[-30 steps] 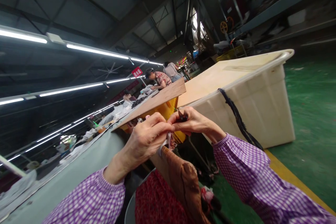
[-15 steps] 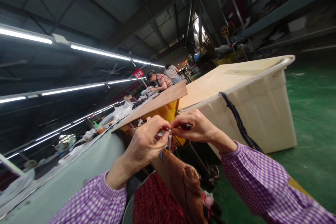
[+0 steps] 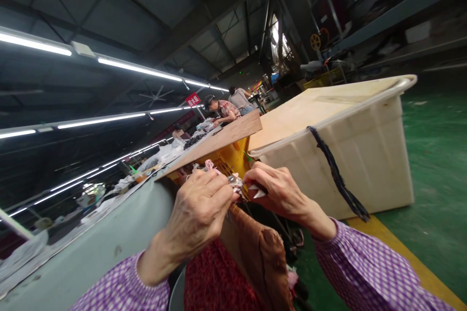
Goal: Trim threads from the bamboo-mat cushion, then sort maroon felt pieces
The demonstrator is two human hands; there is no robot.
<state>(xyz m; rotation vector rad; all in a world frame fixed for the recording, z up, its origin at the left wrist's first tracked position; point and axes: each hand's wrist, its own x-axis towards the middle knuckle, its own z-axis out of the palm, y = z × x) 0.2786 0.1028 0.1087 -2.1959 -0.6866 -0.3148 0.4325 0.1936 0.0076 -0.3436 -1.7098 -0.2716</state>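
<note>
My left hand [image 3: 200, 204] is closed, back upward, around a small pale pink and whitish piece [image 3: 235, 183] that shows past its fingertips. Close to its right, my right hand [image 3: 277, 189] has curled fingers around a small tool with a dark part and a pale pointed tip [image 3: 260, 191]. Below the hands lies a brown leather-like cover [image 3: 260, 248] over a board edge. Dark red patterned cloth [image 3: 219, 282] is under it. Behind my left fingers a pink bundle [image 3: 209, 165] shows by a yellow crate [image 3: 235, 154].
A large cream bin [image 3: 339, 165] with a dark cloth strip stands at the right on green floor. A wooden board [image 3: 226, 136] rests over the yellow crate. The grey-green table [image 3: 120, 238] runs along the left, and several people are at work farther back.
My left hand has turned over, back upward, and moved slightly down. The right hand has moved a little right and down, away from the left fingertips. The pale piece and tool tip show more.
</note>
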